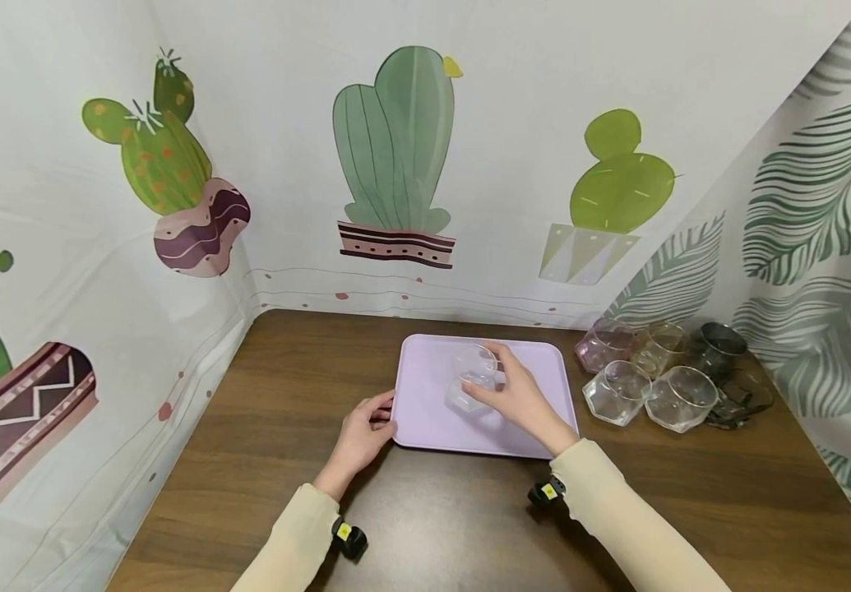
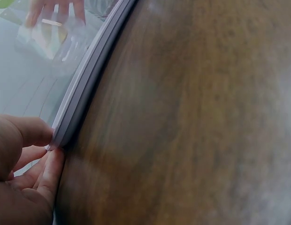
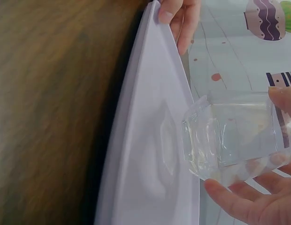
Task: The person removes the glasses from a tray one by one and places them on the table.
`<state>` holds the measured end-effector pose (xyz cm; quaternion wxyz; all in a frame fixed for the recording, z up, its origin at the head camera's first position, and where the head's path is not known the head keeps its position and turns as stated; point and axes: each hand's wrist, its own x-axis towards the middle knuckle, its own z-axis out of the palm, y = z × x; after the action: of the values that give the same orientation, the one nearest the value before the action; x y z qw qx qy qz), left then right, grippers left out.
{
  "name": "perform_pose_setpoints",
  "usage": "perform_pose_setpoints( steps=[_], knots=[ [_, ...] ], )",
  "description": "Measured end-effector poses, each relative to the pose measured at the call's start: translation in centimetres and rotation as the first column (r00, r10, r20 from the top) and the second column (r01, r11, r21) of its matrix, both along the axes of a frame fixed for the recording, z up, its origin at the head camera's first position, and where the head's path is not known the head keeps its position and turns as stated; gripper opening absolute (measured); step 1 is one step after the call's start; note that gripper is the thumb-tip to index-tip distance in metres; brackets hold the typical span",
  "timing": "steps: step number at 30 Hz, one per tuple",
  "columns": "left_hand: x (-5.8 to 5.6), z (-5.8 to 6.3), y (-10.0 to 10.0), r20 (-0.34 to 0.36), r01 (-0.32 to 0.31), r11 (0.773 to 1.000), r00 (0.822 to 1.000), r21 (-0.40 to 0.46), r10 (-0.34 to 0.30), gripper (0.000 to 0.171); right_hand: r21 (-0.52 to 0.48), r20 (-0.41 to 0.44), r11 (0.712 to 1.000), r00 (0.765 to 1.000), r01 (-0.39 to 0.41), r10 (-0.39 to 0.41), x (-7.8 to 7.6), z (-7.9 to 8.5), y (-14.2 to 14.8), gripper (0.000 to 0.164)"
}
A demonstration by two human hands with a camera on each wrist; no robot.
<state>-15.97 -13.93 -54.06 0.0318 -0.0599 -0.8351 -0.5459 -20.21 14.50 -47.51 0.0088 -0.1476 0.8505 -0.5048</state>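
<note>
A lilac tray (image 1: 425,423) lies on the brown table. My left hand (image 1: 364,432) pinches its rim at the near left corner, thumb on top and fingers beneath, as the left wrist view shows. My right hand (image 1: 517,395) holds a clear drinking glass (image 3: 234,133) with a faceted, angular base, thumb on one side and fingers on the other. The glass is over the middle of the tray. In the right wrist view a small gap seems to lie between its base and the tray surface, where a faint reflection shows.
Right of the tray stand several similar glasses: a pink one (image 1: 605,345), an amber one (image 1: 658,349), a dark grey one (image 1: 719,349), two clear ones (image 1: 617,395) and a dark see-through one (image 1: 739,403). Cactus-print cloth (image 1: 284,164) hangs behind the table.
</note>
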Motion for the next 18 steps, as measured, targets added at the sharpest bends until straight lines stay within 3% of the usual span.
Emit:
perform_pose_setpoints(
  steps=[9,18],
  knots=[
    [0.1,0.2,-0.1,0.005,0.000,1.000,1.000,-0.006,0.000,0.052,0.037,-0.018,0.999,0.999,0.040,-0.039,2.4,0.5,3.0,0.077],
    [0.1,0.2,0.0,0.005,0.003,1.000,1.000,-0.002,-0.003,0.052,0.044,-0.098,0.995,0.991,0.090,-0.086,4.4,0.0,6.3,0.071]
  ],
)
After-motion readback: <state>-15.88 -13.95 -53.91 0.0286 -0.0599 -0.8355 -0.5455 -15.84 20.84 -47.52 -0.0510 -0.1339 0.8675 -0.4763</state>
